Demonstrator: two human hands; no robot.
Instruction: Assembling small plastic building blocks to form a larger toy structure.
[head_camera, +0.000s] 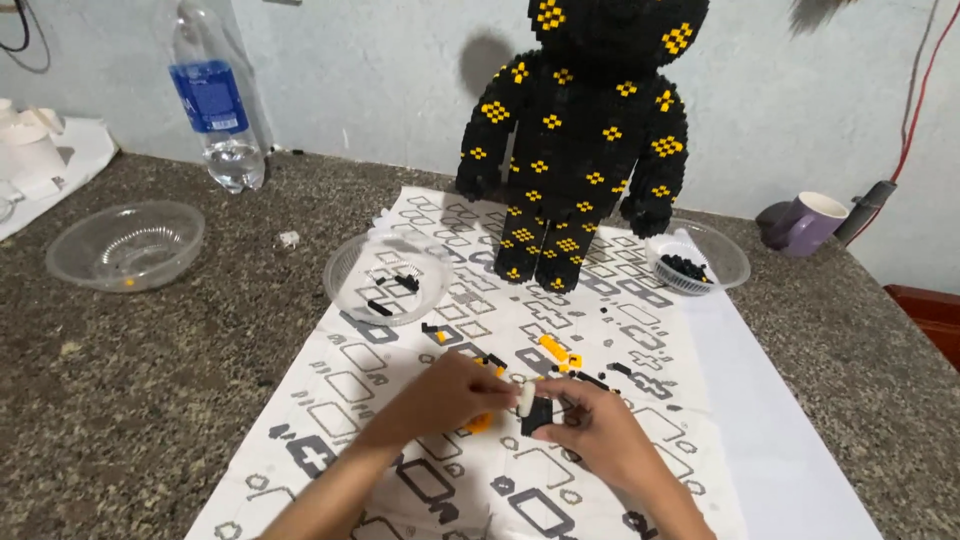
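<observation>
Black block piece (537, 415) sits on the printed sheet (400, 400), low centre, right between your 2 hands. Your right hand (600, 435) has it: thumb and fingers pinched on its right side and underside. It reads roughly square, so no clear long axis.

Small white tool (525, 398) stands just above the piece, touching its top edge, tilted a bit from upright. Your left hand (450, 395) comes in from the left, fingertips closed on that tool. Which fingers grip it, can't tell; motion blur.

So: piece lies right of your left fingertips, left of your right palm. Right hand is the nearer one, already in contact.

Orange piece (480, 423) lies under your left hand, partly hidden. More orange and black bits (555, 352) are scattered just beyond. Further out: 1 clear bowl (390, 280) with black bits to the left, 1 bowl (700, 262) on the right, black-and-yellow block bear (585, 140) standing at the sheet's far end.
</observation>
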